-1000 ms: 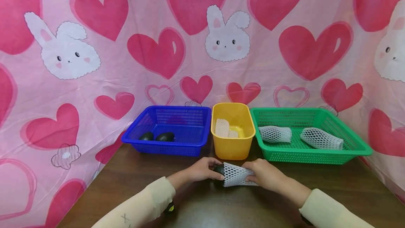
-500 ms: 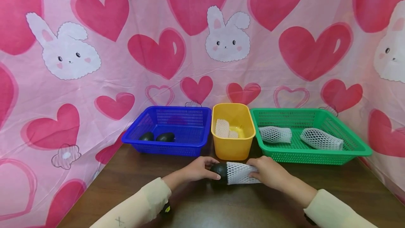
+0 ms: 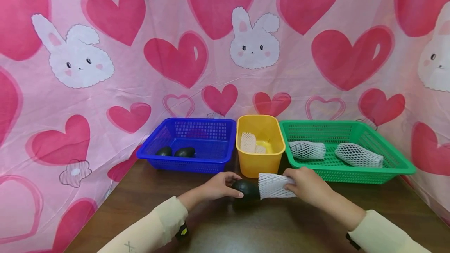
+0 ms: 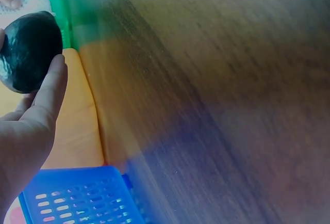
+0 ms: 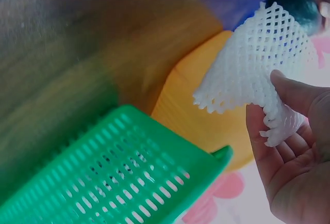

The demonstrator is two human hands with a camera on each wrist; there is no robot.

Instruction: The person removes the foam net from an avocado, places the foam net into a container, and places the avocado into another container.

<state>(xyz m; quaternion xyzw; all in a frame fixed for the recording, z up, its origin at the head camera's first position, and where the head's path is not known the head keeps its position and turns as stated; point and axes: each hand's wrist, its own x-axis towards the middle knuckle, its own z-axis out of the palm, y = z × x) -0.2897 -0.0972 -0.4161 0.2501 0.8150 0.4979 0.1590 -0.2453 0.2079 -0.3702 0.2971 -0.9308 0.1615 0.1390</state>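
Observation:
A dark avocado point(image 3: 246, 189) is held just above the table by my left hand point(image 3: 218, 186), thumb and fingers around its left end. The left wrist view shows the same avocado point(image 4: 31, 53) between thumb and fingers. My right hand point(image 3: 306, 183) pinches the far end of a white foam net sleeve point(image 3: 275, 186). In the right wrist view the sleeve's point(image 5: 252, 59) wide end flares toward the avocado. The avocado's right tip sits at the sleeve's mouth; whether it touches the netting I cannot tell.
Behind the hands stand a blue basket point(image 3: 183, 162) with two avocados point(image 3: 184, 152), a yellow bin point(image 3: 261, 165) with foam net sleeves point(image 3: 248, 143), and a green basket point(image 3: 342, 175) holding two sleeve-wrapped items point(image 3: 358, 155). A heart-patterned cloth point(image 3: 211, 11) hangs behind the wooden table point(image 3: 246, 229).
The avocado was largely inside the sleeve a second ago; now nearly all of it is exposed. My right hand has drawn the sleeve to the right and slightly up, while my left keeps the avocado.

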